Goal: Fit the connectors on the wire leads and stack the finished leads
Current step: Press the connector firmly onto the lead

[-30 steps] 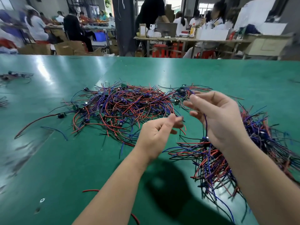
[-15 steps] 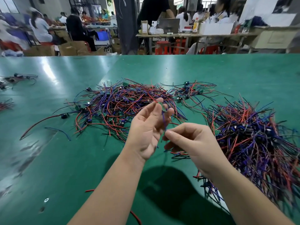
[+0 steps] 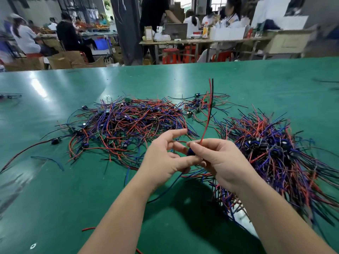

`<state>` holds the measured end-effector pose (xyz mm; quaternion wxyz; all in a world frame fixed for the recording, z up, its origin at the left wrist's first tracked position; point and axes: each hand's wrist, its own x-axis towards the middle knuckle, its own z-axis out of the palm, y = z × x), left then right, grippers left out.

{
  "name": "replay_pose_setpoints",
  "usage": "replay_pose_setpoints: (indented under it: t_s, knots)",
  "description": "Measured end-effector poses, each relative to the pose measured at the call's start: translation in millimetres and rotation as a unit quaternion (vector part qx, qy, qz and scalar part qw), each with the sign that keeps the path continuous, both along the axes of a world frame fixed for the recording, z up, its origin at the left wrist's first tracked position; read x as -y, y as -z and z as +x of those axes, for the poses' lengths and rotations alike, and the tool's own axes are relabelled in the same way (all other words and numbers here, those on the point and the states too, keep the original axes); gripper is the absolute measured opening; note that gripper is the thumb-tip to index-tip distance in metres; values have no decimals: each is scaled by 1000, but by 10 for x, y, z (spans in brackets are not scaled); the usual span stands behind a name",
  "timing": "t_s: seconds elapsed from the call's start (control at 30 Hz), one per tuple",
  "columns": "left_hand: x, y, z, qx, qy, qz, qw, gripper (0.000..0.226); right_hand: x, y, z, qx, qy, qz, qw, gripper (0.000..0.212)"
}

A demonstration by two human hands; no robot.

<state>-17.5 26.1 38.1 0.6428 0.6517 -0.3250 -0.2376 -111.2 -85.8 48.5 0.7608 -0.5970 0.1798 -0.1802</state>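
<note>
One red-and-black lead (image 3: pixel 209 114) is standing upright; I am seeing the right hand (image 3: pixel 222 162) pinching its base and the left hand (image 3: pixel 163 160) pinching the blue connector (image 3: pixel 190 152) there. A tangled pile (image 3: pixel 128 123) is lying left of the lead, a denser pile (image 3: pixel 275 154) right of it.

Both bare arms reach in from the bottom, the left arm (image 3: pixel 117 217) and the right arm (image 3: pixel 275 217) slanting toward each other so that the two hands meet in the middle and touch. The left hand (image 3: pixel 163 162) has its pointer finger (image 3: pixel 176 133) stuck out straight, while its thumb and lower fingers curl in on a small dark blue connector (image 3: pixel 190 152) between the hands. The right hand (image 3: pixel 222 162) shows its back, and its thumb and fingertips pinch a red and black wire lead (image 3: pixel 207 121) that stands up.
</note>
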Motion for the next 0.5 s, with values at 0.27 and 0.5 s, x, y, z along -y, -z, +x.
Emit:
replay_pose_setpoints:
  t_s: [0.27,0.5]
  knots:
    - [25,26,-81,-112,46,-47,991,14,122,15,-42,11,-1,-40,999,17]
    - [32,88,-88,-75,75,13,994,18,337,-132,-136,-19,70,-119,990,14]
